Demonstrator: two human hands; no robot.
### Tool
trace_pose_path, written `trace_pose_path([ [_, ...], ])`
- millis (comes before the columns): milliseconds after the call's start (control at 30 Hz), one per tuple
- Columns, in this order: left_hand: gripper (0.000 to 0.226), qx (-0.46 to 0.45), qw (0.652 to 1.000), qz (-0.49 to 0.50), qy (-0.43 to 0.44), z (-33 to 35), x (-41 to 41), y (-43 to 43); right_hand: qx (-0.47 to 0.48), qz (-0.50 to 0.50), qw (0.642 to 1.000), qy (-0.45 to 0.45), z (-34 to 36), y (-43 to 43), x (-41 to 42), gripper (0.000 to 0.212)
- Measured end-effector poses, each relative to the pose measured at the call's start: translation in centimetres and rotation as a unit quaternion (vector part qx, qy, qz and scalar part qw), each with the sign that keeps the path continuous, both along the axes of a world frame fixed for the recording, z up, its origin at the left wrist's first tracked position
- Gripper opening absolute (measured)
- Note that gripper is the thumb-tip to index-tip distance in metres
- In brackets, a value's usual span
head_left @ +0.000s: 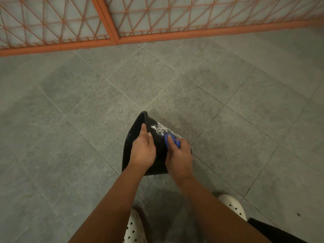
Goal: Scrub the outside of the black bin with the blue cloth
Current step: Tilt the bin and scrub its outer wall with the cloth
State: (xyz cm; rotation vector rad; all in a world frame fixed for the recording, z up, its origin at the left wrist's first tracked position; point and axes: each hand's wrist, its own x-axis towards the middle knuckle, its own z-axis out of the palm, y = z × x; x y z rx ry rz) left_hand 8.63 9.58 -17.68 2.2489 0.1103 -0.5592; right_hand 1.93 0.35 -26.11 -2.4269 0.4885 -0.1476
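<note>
Bin (158, 151) is tipped on the floor (87, 102), gripped at its rim by the left hand (142, 151); cloth (169, 139) is clutched, apparently pressed to its foamy side, by the right hand (178, 158)

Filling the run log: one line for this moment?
left hand steadies tilted bin | right hand presses blue cloth on soapy outside

The black bin (158, 137) looks like smooth, faintly glossy plastic, flecked with white suds. The blue cloth (171, 140) appears soft. Matt, speckled grey floor tiles (140, 81) meet an orange-painted metal gate (112, 20). White perforated clogs (134, 228) look rubbery.
</note>
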Motion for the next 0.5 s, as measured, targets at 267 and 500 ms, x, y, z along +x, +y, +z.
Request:
trace_pose_path([
  [267, 0.051, 0.009, 1.0, -0.005, -0.007, 0.3, -0.2, -0.1, -0.004, 0.076, 0.996, -0.056, 1.0, 0.5, 0.2, 0.038],
  [500, 0.048, 0.023, 0.999, -0.017, -0.029, -0.1, 0.0, -0.2, 0.006, 0.008, 0.999, -0.046, -0.1, 0.1, -1.3, 0.039],
])
